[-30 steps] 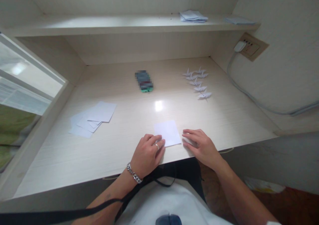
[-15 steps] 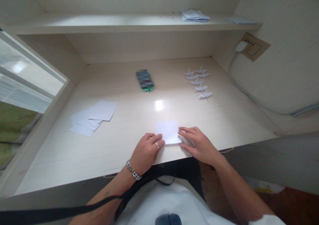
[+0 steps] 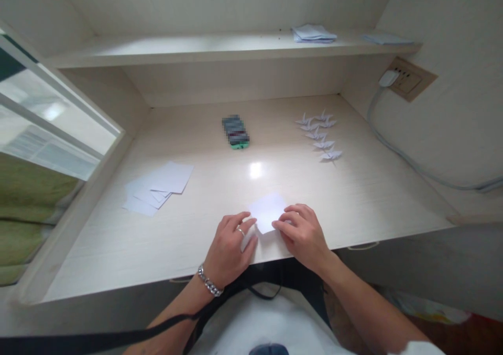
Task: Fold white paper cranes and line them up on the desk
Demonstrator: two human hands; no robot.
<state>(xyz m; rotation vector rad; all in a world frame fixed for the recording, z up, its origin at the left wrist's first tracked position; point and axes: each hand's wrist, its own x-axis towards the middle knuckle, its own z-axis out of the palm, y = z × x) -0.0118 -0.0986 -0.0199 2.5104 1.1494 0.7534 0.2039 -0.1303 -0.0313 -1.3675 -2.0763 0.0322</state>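
A small white sheet of paper (image 3: 268, 212) lies on the desk near its front edge, turned at an angle. My left hand (image 3: 232, 244), with a ring and a chain bracelet, is at the sheet's left side; its thumb and fingers are apart, a fingertip close to the paper's edge. On the other side, my right hand (image 3: 302, 233) has its thumb and fingertips closed on the sheet's lower right edge. Part of that edge is hidden beneath the fingers. Several folded white paper cranes (image 3: 324, 144) stand in a group farther back on the right.
Loose white sheets (image 3: 172, 177) overlap on the desk's left. A blurred-out phone-like object (image 3: 239, 146) with a green end lies at the back middle. Folded papers (image 3: 313, 33) rest on the shelf (image 3: 176, 56). A grey cable (image 3: 408, 158) runs from the wall socket (image 3: 412, 80).
The paper has turned from square-on to slanted. My left hand's thumb has spread away from it, while my right hand has closed in on its lower right edge. The camera view has shifted slightly.
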